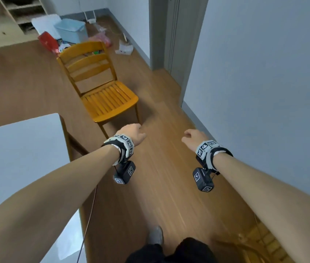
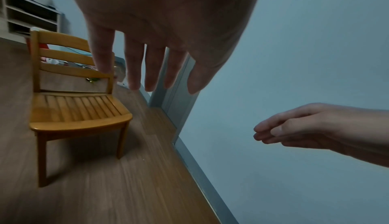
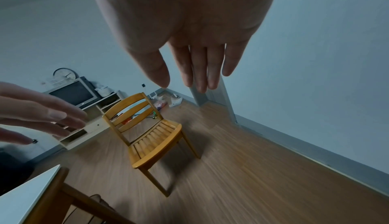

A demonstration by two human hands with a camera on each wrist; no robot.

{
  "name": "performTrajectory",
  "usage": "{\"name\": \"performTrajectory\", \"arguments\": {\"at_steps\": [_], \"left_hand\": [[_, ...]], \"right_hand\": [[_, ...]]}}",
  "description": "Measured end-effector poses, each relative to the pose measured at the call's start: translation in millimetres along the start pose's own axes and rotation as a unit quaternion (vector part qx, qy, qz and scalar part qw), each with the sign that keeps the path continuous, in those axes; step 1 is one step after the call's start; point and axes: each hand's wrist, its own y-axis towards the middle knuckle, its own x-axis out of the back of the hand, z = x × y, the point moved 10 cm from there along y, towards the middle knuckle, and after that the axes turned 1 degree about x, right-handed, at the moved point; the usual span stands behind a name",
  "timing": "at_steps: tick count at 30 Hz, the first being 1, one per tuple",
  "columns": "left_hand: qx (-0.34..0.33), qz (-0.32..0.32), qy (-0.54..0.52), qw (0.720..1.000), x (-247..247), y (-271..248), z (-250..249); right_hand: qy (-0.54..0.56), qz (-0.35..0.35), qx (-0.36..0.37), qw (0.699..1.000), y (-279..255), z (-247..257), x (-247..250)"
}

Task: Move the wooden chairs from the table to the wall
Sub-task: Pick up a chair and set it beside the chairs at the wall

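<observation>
Gleaming wood floor (image 1: 169, 177) (pale wall (image 1: 264, 73) alongside)

The chair (image 1: 101, 80) ahead of me is wood with a honey-yellow varnish, smooth and faintly glossy; its seat is made of narrow wooden slats. The floor (image 1: 169, 168) is wood-grain plank, brown with a low satin sheen. The counter (image 1: 17, 158) at my left has a smooth, pale, glossy top on a brown wooden frame. The wall (image 1: 264, 73) is painted, matt and plain, with a smooth grey skirting strip at its foot. Both my wrists wear cloth straps carrying hard matt plastic blocks with printed black-and-white squares. A pale blue bin (image 1: 71, 31) in the far corner looks like smooth plastic.
</observation>
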Motion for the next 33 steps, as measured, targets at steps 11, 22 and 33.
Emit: {"name": "performTrajectory", "arguments": {"at_steps": [11,22,33], "left_hand": [[0.101,0.005,-0.023,0.995,89,177,100],[0.145,-0.009,-0.036,0.989,231,436,151],[0.216,-0.031,-0.092,0.972,302,637,240]], "right_hand": [[-0.076,0.059,0.081,0.992,205,164,-11],[-0.118,0.092,0.138,0.979,483,326,34],[-0.158,0.114,0.233,0.953,686,497,32]]}}
